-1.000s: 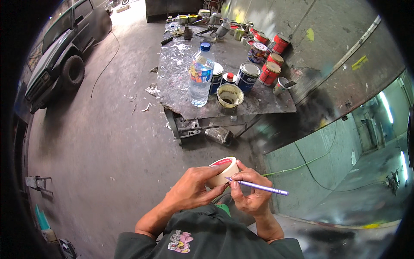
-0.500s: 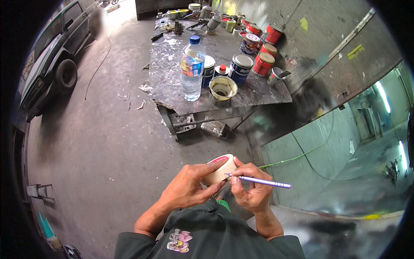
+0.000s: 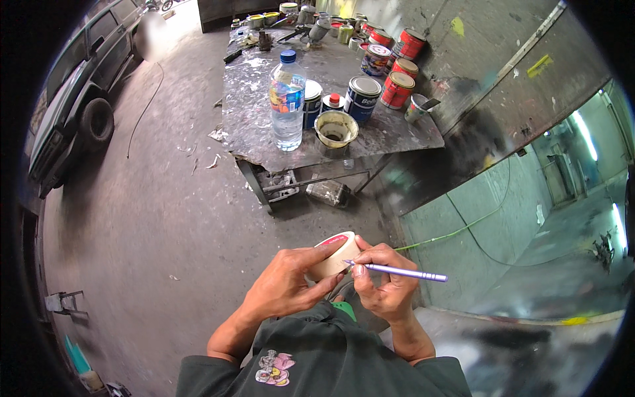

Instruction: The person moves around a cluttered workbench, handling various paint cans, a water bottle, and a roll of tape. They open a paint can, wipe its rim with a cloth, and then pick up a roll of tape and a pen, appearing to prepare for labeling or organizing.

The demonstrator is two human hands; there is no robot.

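Note:
In front of my shirt, my left hand [image 3: 286, 281] grips a roll of cream masking tape [image 3: 329, 263] with a red inner label, its thumb and fingers around the roll. A slim purple pen [image 3: 405, 271] lies pinched between the thumb and fingers of my right hand [image 3: 387, 283]. Its tip meets the tape's outer face, or is very near it. Fingers of my right hand also rest against the roll's right edge. Whether there is a mark on the tape is too small to tell.
Ahead stands a paint-stained metal table [image 3: 251, 135]. On it are a water bottle [image 3: 287, 106], an open tub [image 3: 336, 131], red paint cans [image 3: 397, 89] and a spray gun [image 3: 319, 32]. A car [image 3: 83, 86] is parked at far left. A green hose [image 3: 456, 231] runs at right.
The view has shifted slightly, so the table and cans appear a little further left and higher. My hands, the tape roll and the pen keep nearly the same pose.

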